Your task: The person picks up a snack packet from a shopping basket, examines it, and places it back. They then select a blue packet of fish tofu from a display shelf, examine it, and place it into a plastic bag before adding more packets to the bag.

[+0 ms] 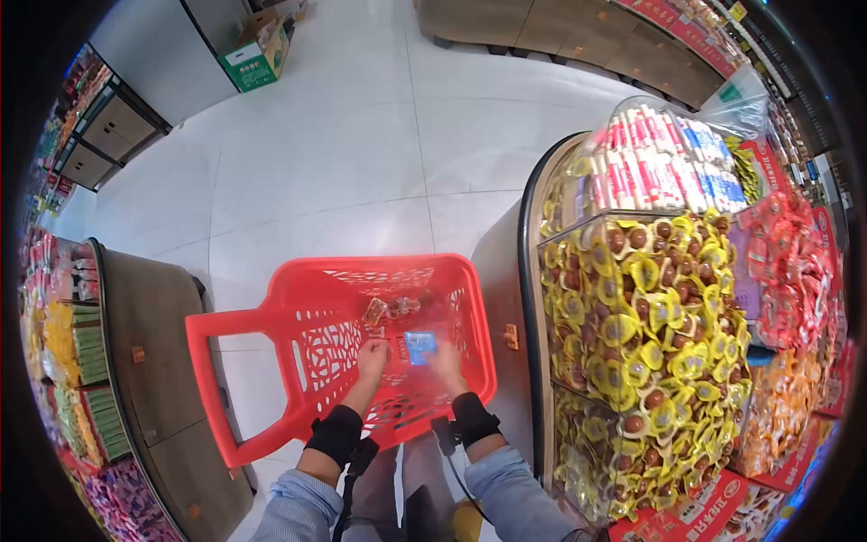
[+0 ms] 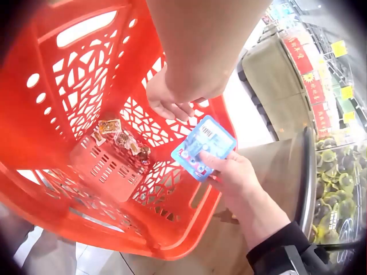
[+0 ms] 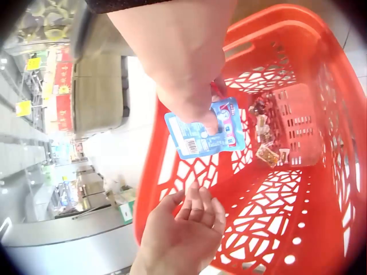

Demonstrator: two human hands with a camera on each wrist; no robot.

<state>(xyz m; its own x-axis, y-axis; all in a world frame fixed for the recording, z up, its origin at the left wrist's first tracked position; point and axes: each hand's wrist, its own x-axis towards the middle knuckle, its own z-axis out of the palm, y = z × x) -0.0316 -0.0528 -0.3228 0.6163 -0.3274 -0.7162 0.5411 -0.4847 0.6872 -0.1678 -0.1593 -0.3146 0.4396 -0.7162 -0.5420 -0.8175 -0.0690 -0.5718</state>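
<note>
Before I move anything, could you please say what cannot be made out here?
Blue packet: small print too tiny and blurred, left wrist view.
Right grip: some fingertips hidden behind that packet, same view.
Wrapped pieces: exact count lost in their overlap, right wrist view.

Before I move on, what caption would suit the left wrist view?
Right hand gripping a blue packet over a red basket, left hand open nearby, small wrapped pieces lying inside the basket.

A flat, light-blue packet (image 2: 204, 148) with a white barcode label and pink print tilts in the right hand's (image 2: 234, 171) pinch, near the left hand (image 2: 172, 94).
</note>
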